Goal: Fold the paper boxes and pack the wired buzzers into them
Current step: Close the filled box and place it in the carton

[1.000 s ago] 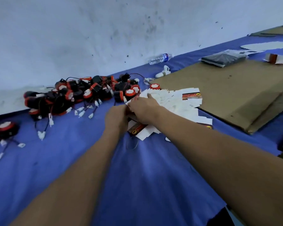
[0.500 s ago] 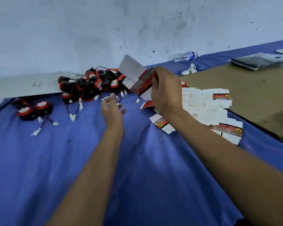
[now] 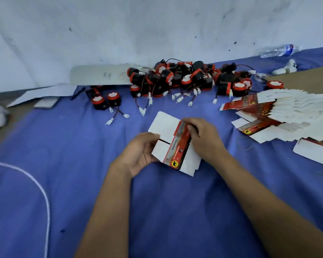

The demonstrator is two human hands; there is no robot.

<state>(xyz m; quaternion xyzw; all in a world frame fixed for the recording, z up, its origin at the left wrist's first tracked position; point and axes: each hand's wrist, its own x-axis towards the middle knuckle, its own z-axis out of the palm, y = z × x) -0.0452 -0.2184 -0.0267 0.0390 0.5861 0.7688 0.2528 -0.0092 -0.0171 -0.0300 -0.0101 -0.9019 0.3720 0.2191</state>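
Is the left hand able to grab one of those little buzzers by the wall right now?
Probably not yet. The left hand grips the flat paper box together with the right hand. The buzzers lie farther off with only bare cloth between.

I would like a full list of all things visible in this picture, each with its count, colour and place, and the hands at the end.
flat paper box: one, white with a red and black printed band, held in both hands above the blue cloth, not yet folded
stack of flat boxes: many, white and red, fanned out at the right
wired buzzers: a large heap, black and red with white plugs, by the wall; two lie apart at the left
blue cloth: one, covers the work surface
water bottle: one, clear with a blue label, lying by the wall at far right
cardboard sheet: one, brown, far right
white cord: one, curved, lower left
left hand: grips the box's left edge
right hand: grips the box's printed band
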